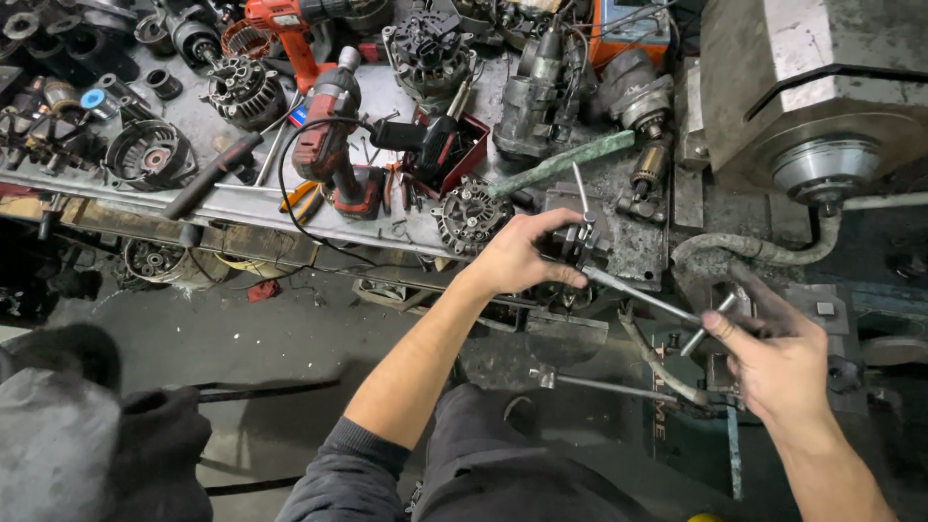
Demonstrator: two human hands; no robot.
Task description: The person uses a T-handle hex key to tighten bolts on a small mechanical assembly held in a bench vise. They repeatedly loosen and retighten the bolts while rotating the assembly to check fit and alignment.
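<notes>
A red cordless drill (333, 135) lay on the cluttered workbench (232, 198) at left. The left hand (517, 256) was clamped on a small metal puller (580, 242) at the bench edge. The right hand (773, 362) gripped its T-handle (706, 324), fingers closed round the crossbar.

A cluttered metal tabletop (242, 198) fills the view from 9 to 12 o'clock, with a red-and-black drill (333, 135) lying near the middle and an orange drill (285, 24) standing at 11. Alternators (246, 89) and other motor parts lie about them, a red tray (459, 155) sits just right of the drill, and a green-handled tool (565, 161) lies tilted at 12. A grey lathe (802, 97) takes up 1 to 2 o'clock, a hose (764, 251) curling below it.
</notes>
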